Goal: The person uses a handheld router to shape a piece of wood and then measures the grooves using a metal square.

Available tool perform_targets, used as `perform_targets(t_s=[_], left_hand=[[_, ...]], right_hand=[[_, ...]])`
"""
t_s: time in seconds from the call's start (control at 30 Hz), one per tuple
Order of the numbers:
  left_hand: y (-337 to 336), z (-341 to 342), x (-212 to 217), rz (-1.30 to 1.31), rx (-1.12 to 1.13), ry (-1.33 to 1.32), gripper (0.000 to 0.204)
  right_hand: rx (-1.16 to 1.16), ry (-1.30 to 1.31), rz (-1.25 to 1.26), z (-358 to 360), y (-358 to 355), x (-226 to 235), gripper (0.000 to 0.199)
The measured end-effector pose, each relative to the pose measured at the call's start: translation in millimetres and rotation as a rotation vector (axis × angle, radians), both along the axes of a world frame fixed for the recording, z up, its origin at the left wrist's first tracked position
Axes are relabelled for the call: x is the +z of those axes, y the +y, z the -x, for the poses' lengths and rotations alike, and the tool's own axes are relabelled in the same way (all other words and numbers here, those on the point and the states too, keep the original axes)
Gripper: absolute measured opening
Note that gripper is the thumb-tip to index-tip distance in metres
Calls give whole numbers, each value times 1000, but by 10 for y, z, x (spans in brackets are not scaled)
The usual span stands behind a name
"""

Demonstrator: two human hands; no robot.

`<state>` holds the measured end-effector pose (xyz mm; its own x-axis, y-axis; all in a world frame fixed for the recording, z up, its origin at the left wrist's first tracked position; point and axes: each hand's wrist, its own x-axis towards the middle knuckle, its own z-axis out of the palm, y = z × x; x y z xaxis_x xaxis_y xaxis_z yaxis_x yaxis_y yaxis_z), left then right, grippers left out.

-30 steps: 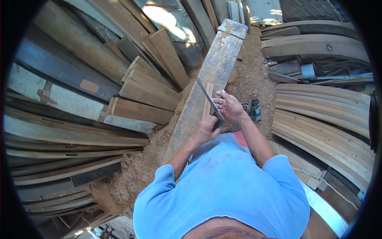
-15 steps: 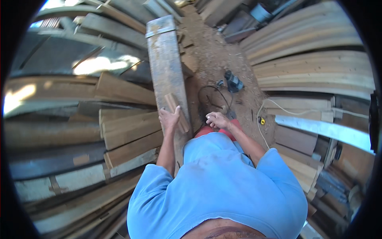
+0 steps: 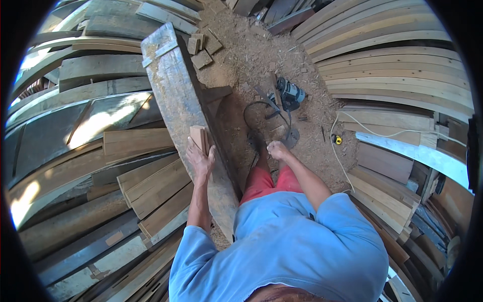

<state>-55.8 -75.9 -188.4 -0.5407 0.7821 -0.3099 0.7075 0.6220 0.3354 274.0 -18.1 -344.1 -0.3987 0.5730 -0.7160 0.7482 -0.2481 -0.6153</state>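
My left hand (image 3: 201,160) is closed around the lower end of a short piece of wood (image 3: 198,136), thumb on one side and fingers on the other. The wood is over a long, worn wooden bench (image 3: 173,85), whose far end has a crosswise strip (image 3: 160,51) and some sawdust. Whether the piece rests flat or is lifted a little, I cannot tell. My right hand (image 3: 276,150) hangs above my knees, off the bench, with its fingers curled in. Anything inside those fingers is hidden.
A corded power tool (image 3: 291,94) lies on the sawdust-covered ground (image 3: 251,55). Several small wood blocks (image 3: 202,59) sit beside the bench's far end. A yellow tape measure (image 3: 336,139) is near a pale cord (image 3: 333,126). Stacked boards (image 3: 392,75) line both sides.
My view has shifted, so the bench slants farther left. My left hand now grips the wood's near end rather than its middle. The right hand's fingers have curled in more.
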Motion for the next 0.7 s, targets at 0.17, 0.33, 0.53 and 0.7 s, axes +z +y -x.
perform_targets(t_s=[0.17,0.33,0.53,0.7], left_hand=[[85,-251,-135,21,-109,210,98],[127,-273,-117,31,-78,229,91],[83,-268,-200,-71,93,38,100],[97,-243,-232,-110,184,-43,109]], right_hand=[[-151,-56,101,219,303,-899,39],[-244,-329,142,444,795,-1708,60],[-35,-367,-47,927,1463,-3123,74],[81,-483,-65,1073,1783,-3870,58]])
